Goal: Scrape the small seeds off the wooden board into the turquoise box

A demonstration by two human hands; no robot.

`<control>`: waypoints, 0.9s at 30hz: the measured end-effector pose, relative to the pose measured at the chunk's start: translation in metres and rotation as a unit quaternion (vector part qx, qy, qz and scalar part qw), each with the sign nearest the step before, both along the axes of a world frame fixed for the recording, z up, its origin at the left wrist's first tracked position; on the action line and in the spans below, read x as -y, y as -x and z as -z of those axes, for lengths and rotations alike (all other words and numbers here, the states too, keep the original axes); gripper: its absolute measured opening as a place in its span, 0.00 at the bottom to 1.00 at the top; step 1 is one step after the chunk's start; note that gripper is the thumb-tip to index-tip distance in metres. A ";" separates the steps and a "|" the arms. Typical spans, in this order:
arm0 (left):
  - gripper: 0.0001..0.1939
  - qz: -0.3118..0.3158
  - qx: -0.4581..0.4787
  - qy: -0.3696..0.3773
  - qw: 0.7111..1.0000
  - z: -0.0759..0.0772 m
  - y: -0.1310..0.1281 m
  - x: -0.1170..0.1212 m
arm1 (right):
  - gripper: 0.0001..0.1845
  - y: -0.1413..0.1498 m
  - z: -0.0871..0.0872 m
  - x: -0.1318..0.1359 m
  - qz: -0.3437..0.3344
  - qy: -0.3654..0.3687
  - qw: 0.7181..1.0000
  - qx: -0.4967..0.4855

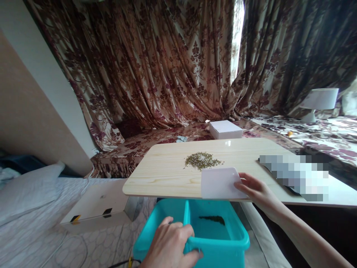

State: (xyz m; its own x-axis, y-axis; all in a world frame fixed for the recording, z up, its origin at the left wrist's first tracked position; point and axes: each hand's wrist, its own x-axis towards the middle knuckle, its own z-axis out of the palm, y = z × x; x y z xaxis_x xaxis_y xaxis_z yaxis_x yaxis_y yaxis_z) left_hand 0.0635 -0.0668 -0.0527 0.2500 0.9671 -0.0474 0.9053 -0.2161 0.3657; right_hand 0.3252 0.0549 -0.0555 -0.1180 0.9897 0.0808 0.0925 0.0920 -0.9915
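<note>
My right hand (pixel 258 190) pinches the edge of a thin white plastic scraper (pixel 219 184), which lies near the table's front edge. Just beyond the scraper is a loose pile of small greenish-brown dried bits (pixel 203 160), spread on the pale wooden tabletop (pixel 164 171). Below that edge sits a turquoise two-compartment bin (pixel 217 243). My left hand (pixel 173 242) is closed over the bin's near rim, beside the divider. A small heap of dark green bits (pixel 213 219) lies in the right compartment. My left hand hides part of the left compartment.
A blurred-out object (pixel 292 175) lies on the table's right side. A white box (pixel 225 128) stands behind the table, with a lamp (pixel 320 102) farther right. Left of the bin, a large white box (pixel 97 201) rests on the bed (pixel 30 230). Patterned curtains (pixel 156 67) hang behind.
</note>
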 end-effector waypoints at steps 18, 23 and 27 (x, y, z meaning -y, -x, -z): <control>0.10 -0.001 -0.007 -0.002 1.000 -0.001 -0.003 0.001 | 0.10 0.009 -0.004 -0.051 0.137 -0.084 0.986 0.032; 0.10 -0.001 -0.015 0.002 1.000 -0.005 -0.004 0.001 | 0.11 0.011 -0.009 -0.045 0.122 -0.080 0.988 0.050; 0.10 0.001 -0.015 -0.005 1.000 -0.004 -0.004 0.001 | 0.11 0.011 -0.010 -0.045 0.129 -0.080 0.988 0.036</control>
